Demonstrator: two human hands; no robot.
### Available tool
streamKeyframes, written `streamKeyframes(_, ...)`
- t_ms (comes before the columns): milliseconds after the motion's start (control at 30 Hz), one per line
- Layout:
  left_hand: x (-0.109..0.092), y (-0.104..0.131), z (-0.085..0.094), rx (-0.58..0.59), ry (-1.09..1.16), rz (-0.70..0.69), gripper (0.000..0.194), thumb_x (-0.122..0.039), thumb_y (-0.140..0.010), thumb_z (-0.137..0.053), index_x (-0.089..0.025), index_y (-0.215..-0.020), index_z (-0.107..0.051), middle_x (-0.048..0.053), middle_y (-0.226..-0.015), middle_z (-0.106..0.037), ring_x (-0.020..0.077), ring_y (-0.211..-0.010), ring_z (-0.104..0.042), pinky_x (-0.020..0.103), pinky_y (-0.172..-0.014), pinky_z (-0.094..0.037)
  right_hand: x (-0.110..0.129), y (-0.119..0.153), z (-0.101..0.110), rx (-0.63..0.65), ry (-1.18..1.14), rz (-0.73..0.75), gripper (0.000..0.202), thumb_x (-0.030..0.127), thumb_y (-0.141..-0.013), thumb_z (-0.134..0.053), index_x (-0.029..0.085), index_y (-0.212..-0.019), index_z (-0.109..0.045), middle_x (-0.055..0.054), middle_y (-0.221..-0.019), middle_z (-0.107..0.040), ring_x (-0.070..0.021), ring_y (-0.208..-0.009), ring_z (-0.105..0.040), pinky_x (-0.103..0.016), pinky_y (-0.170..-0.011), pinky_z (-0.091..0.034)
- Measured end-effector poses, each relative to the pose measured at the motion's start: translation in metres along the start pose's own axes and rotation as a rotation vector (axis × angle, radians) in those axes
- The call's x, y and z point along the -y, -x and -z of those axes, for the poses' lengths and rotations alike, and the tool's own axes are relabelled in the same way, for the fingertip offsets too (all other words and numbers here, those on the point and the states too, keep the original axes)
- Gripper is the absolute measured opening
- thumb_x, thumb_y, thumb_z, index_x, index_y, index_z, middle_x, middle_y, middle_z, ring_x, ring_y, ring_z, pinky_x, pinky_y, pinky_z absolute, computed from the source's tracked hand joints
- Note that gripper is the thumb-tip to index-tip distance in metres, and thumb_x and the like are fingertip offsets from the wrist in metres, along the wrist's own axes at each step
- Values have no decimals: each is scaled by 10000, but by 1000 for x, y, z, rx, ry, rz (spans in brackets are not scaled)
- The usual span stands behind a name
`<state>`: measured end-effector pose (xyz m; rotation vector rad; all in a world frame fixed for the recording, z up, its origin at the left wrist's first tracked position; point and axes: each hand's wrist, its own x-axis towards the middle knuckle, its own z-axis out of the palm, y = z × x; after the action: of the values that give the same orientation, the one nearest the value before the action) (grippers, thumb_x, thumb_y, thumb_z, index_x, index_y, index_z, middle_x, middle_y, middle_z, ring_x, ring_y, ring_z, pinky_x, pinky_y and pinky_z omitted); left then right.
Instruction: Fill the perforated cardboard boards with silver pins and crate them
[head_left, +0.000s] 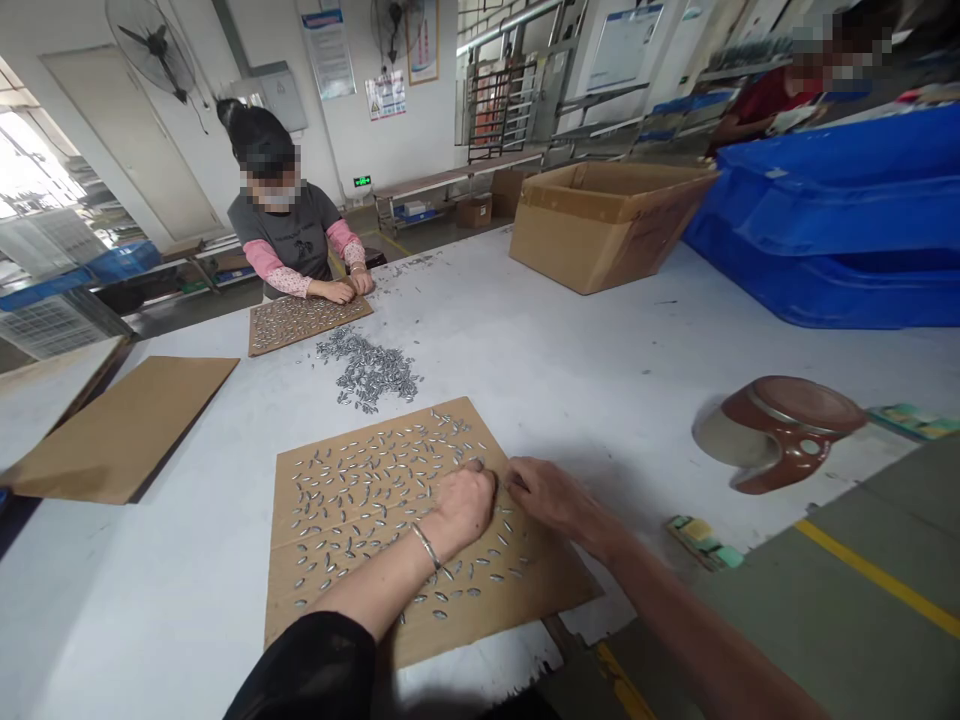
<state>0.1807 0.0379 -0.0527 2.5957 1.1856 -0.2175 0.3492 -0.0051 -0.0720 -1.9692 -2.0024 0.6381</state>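
A brown cardboard sheet (300, 625) lies on the table before me, spread with many small, shiny grey metal pieces (441, 615) shaped like pointed ovals. My left hand (466, 503), a bangle on its wrist, is over the sheet's right part with its fingers curled closed. Close beside it, at the sheet's right edge, my right hand (553, 492) is also closed, fingertips pinched and facing the left hand. Whatever either hand holds is hidden or too small to make out. Beyond the sheet lies a loose pile of the same metal pieces (371, 370).
Across the table a person (289, 235) works over another piece-covered cardboard sheet (262, 330). A bare cardboard sheet (142, 425) lies left. Rightward are a brown mug-like container (795, 425), a cardboard box (585, 240) and blue bins (840, 210). Another person (772, 100) is behind the bins.
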Motion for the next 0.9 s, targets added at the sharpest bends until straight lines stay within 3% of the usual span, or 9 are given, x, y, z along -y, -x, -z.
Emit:
streamKeyframes(133, -6, -5, -1, 8, -18, 40, 294, -38, -907, -520, -115, -1102, -725, 182, -1140, -709, 256, -1008, -731, 332, -848, -595, -7, 31, -11, -130, -50, 43, 130, 152, -895, -490, 232, -870, -589, -16, -870, -704, -172, -792, -635, -276, -716, -390)
streamKeyframes(333, -8, -3, 9, 22, 11, 62, 273, -79, -921, -531, -112, -1101, -734, 196, -1151, -717, 264, -1024, -732, 342, -873, -585, 2, 76, -41, -194, -36, 161, 211, 132, -939, -440, 238, -857, -603, -23, -885, -698, -187, -851, -653, -296, -767, -440)
streamKeyframes(467, 1, 14, 24, 24, 56, 75, 308, -161, -967, -468, -113, -1115, -734, 191, -1139, -744, 269, -1021, -730, 356, -876, -582, 9, 79, -52, -266, 20, 180, 242, 80, -931, -434, 233, -825, -588, -29, -865, -682, -194, -862, -639, -300, -779, -440)
streamKeyframes(600, 7, 39, 34, 79, 116, 58, 290, -189, -947, -489, -186, -1022, -769, 102, -1053, -789, 214, -950, -737, 285, -837, -570, 20, 74, -52, -272, 97, 183, 264, 58, -921, -453, 230, -763, -577, -38, -804, -669, -202, -835, -614, -302, -754, -421)
streamKeyframes(733, -2, 51, 33, 152, 129, 63, 235, -213, -909, -560, -199, -972, -786, 92, -1011, -803, 219, -921, -743, 274, -791, -565, 26, 72, -49, -240, 106, 210, 297, 24, -903, -430, 222, -749, -589, -42, -787, -671, -188, -801, -600, -297, -723, -408)
streamKeyframes(900, -16, 45, 24, 207, 71, 111, 263, -219, -906, -579, -143, -1055, -782, 176, -1059, -791, 290, -980, -750, 340, -803, -588, 8, 69, -49, -305, 82, 155, 266, 109, -941, -425, 227, -845, -643, -44, -852, -705, -201, -835, -650, -301, -735, -453)
